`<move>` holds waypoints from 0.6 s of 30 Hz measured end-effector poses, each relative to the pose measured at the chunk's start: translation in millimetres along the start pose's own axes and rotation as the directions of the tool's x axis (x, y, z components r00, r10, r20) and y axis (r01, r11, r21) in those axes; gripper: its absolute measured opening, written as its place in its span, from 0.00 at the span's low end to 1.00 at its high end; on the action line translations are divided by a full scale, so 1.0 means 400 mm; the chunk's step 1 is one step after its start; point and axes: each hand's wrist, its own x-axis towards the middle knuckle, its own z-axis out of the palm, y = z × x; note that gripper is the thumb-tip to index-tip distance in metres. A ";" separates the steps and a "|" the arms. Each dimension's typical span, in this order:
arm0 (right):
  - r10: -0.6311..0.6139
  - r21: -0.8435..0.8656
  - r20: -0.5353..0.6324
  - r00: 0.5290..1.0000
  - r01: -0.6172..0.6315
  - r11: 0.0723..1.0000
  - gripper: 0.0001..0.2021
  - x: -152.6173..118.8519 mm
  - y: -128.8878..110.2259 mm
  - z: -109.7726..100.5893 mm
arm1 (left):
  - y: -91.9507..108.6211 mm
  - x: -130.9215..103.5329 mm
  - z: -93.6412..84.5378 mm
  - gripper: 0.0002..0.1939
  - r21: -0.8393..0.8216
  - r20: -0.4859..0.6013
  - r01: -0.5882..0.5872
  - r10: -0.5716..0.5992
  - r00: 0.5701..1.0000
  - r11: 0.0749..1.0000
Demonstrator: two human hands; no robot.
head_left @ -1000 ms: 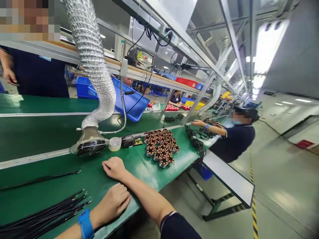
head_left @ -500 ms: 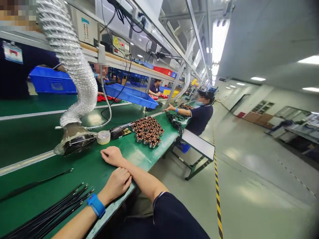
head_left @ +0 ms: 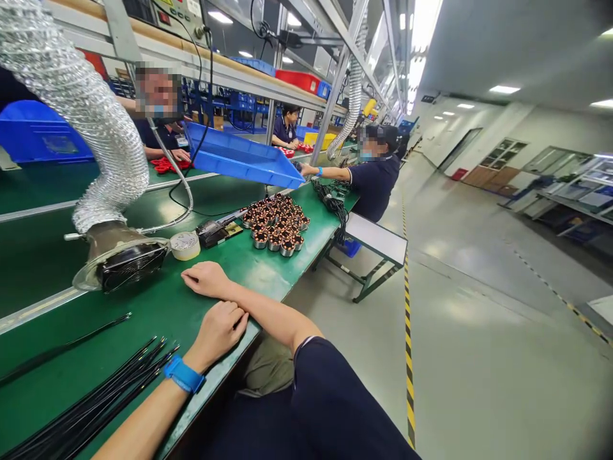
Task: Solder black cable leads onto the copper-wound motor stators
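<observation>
My right hand point(head_left: 207, 280) lies loosely fisted on the green workbench point(head_left: 258, 278), with nothing visible in it. Curled against the right forearm is my left hand point(head_left: 219, 333), its fingers folded in, also with nothing visible in it. A blue wristband point(head_left: 184, 375) circles the left wrist. Black cables point(head_left: 96, 402) with bared tips lie in a bundle to the left of that wrist, and a thinner strand of cable point(head_left: 71, 347) lies behind them. Past the right hand stand a roll of tape point(head_left: 184, 245) and a cluster of copper-wound motor stators point(head_left: 278, 220).
A fume hood with a black grille point(head_left: 134, 265) hangs from a silver flexible duct point(head_left: 112, 147) at left. A dark tool point(head_left: 215, 231) lies beside the tape. A tilted blue tray point(head_left: 244, 160) sits beyond the stators. Co-workers sit across and farther along the bench.
The view has shifted, bringing the far side nearer. My hands keep the same pose. A co-worker's outstretched hand has moved to the end of the blue tray.
</observation>
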 end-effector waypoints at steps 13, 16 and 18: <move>0.550 0.580 -0.259 0.794 -0.328 0.746 0.08 0.037 0.030 -0.066 | 0.000 -0.014 -0.008 0.14 -0.029 -0.009 0.055 -0.055 0.998 0.998; 0.776 0.766 -0.221 0.591 -0.388 0.513 0.10 0.093 0.114 -0.133 | 0.005 -0.009 -0.013 0.14 -0.045 0.003 0.068 -0.068 0.998 0.997; 0.868 0.860 -0.100 0.486 -0.397 0.321 0.08 0.132 0.174 -0.172 | 0.005 -0.008 -0.013 0.14 -0.057 0.010 0.078 -0.078 0.997 0.995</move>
